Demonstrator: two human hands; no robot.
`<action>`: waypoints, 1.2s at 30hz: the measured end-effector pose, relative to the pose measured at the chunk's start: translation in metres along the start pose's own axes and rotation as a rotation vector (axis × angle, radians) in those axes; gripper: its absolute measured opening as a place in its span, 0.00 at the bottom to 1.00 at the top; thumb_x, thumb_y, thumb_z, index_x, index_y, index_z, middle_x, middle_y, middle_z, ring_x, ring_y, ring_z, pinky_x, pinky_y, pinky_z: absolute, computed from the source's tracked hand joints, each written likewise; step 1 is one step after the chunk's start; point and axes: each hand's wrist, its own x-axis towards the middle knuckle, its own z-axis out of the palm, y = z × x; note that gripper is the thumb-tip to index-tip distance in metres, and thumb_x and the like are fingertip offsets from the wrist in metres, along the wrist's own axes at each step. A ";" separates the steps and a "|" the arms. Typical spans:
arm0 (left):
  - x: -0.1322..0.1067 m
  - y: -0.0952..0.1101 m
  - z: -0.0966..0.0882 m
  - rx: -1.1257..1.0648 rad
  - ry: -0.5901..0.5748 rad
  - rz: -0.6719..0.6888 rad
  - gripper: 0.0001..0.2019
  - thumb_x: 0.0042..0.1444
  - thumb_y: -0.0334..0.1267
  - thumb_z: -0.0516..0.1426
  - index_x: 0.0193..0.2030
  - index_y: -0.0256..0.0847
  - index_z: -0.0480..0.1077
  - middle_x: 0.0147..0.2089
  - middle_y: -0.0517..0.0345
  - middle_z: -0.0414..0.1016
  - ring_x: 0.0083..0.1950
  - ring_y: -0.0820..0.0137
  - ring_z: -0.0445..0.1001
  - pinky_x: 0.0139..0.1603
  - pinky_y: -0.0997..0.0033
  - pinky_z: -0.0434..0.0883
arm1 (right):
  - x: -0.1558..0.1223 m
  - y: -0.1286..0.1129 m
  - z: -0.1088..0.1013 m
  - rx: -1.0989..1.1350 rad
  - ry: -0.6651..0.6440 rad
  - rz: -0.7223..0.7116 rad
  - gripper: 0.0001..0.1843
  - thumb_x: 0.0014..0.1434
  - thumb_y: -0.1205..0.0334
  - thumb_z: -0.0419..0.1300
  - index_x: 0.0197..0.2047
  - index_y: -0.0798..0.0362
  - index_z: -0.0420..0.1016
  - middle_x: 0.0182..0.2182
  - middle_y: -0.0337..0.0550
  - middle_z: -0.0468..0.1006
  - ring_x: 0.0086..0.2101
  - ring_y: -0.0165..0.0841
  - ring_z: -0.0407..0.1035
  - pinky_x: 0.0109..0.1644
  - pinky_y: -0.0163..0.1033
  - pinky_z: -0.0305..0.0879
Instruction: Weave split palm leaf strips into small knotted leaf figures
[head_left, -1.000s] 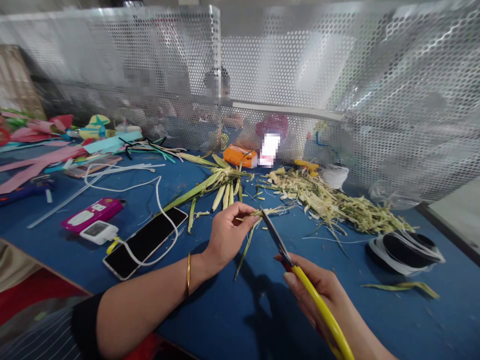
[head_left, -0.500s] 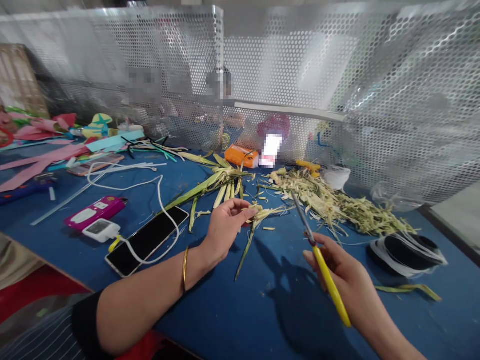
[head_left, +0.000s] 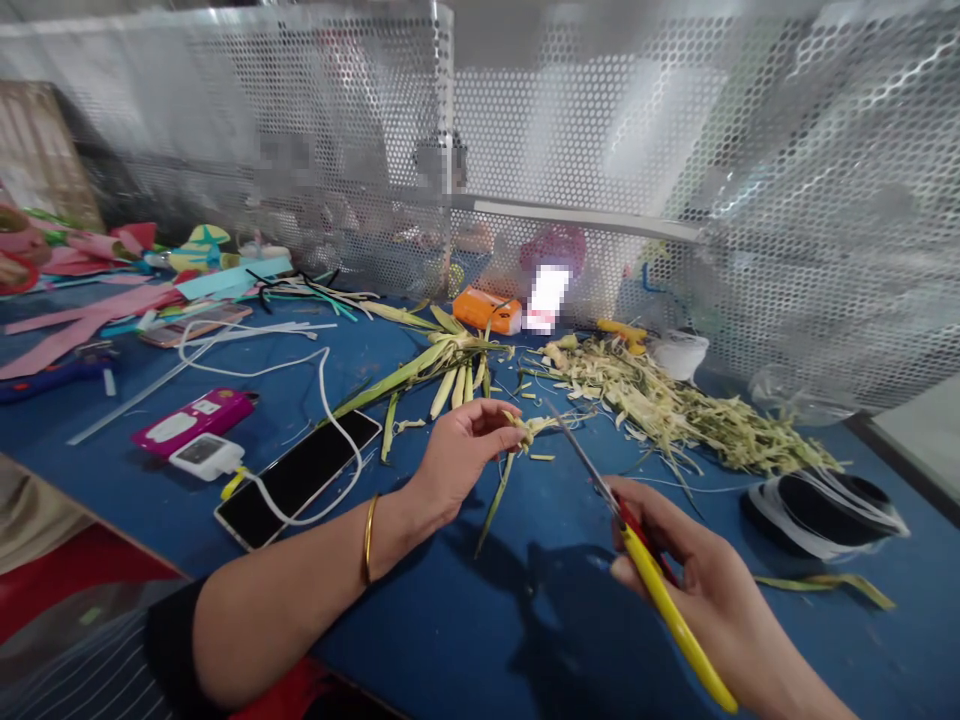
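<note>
"What's being held?"

"Centre frame, the left hand (head_left: 459, 452) pinches a leafy bundle (head_left: 531, 428); lower right, the right hand (head_left: 694, 565) grips scissors (head_left: 669, 605) (yellow-handled)."

"How far along?"

"Seemingly partway: shredded scraps (head_left: 675, 405) heap at right; longer leaves (head_left: 405, 380) above centre look uncut."

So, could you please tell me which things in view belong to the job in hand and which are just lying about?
Seemingly part of the job:
yellow-handled scissors, right hand
leafy strips, left hand
heap of shredded scraps
leaf bundle

Apparently just lying about:
black-screened phone
white cable
magenta device
orange packet
pink strips
</note>
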 end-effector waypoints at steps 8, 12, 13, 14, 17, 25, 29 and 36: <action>0.000 0.002 -0.003 0.188 -0.007 0.204 0.08 0.48 0.35 0.63 0.36 0.41 0.70 0.29 0.62 0.70 0.25 0.77 0.68 0.25 0.76 0.68 | 0.000 0.010 0.002 -0.145 0.031 0.044 0.33 0.44 0.53 0.71 0.55 0.48 0.74 0.38 0.43 0.80 0.35 0.38 0.72 0.39 0.37 0.70; 0.000 0.001 -0.004 0.205 -0.041 0.189 0.09 0.48 0.35 0.64 0.33 0.41 0.67 0.28 0.63 0.70 0.22 0.78 0.67 0.23 0.76 0.67 | 0.004 0.008 0.006 0.049 0.149 0.073 0.32 0.42 0.50 0.72 0.50 0.50 0.75 0.32 0.41 0.78 0.31 0.36 0.72 0.36 0.36 0.70; -0.001 0.000 -0.003 0.198 -0.070 0.169 0.09 0.48 0.35 0.64 0.32 0.41 0.66 0.28 0.64 0.70 0.22 0.78 0.68 0.23 0.76 0.67 | 0.005 0.007 0.008 0.142 0.189 0.084 0.32 0.41 0.49 0.73 0.49 0.51 0.75 0.30 0.41 0.77 0.30 0.35 0.71 0.35 0.36 0.70; -0.002 -0.002 -0.001 0.185 -0.109 0.140 0.10 0.48 0.35 0.64 0.32 0.41 0.66 0.28 0.64 0.70 0.21 0.78 0.68 0.23 0.76 0.68 | 0.006 0.006 0.011 0.236 0.220 0.097 0.33 0.41 0.48 0.73 0.49 0.51 0.74 0.29 0.40 0.77 0.29 0.34 0.71 0.33 0.36 0.70; -0.011 -0.008 0.007 0.134 -0.275 0.002 0.11 0.47 0.36 0.65 0.32 0.41 0.65 0.27 0.63 0.73 0.22 0.77 0.69 0.23 0.76 0.68 | 0.008 0.002 0.018 0.446 0.233 0.158 0.36 0.39 0.49 0.74 0.50 0.50 0.70 0.30 0.41 0.77 0.26 0.31 0.69 0.28 0.35 0.68; -0.024 -0.016 0.014 0.244 -0.443 -0.077 0.08 0.45 0.36 0.65 0.30 0.41 0.70 0.26 0.61 0.74 0.23 0.74 0.70 0.25 0.74 0.69 | 0.008 -0.013 0.028 0.564 0.046 0.279 0.35 0.39 0.50 0.74 0.49 0.51 0.70 0.27 0.35 0.72 0.21 0.26 0.64 0.18 0.29 0.59; -0.024 -0.016 0.013 0.274 -0.430 -0.043 0.06 0.48 0.37 0.65 0.28 0.41 0.71 0.26 0.58 0.76 0.22 0.74 0.70 0.24 0.74 0.69 | 0.008 -0.011 0.027 0.572 0.047 0.282 0.35 0.42 0.48 0.72 0.51 0.52 0.68 0.27 0.35 0.72 0.20 0.25 0.63 0.18 0.29 0.58; -0.026 -0.019 0.013 0.343 -0.441 -0.043 0.08 0.47 0.38 0.66 0.30 0.40 0.72 0.26 0.62 0.75 0.22 0.76 0.69 0.24 0.76 0.68 | 0.008 -0.010 0.027 0.564 0.037 0.270 0.33 0.44 0.52 0.71 0.50 0.51 0.67 0.27 0.34 0.71 0.22 0.25 0.63 0.18 0.29 0.57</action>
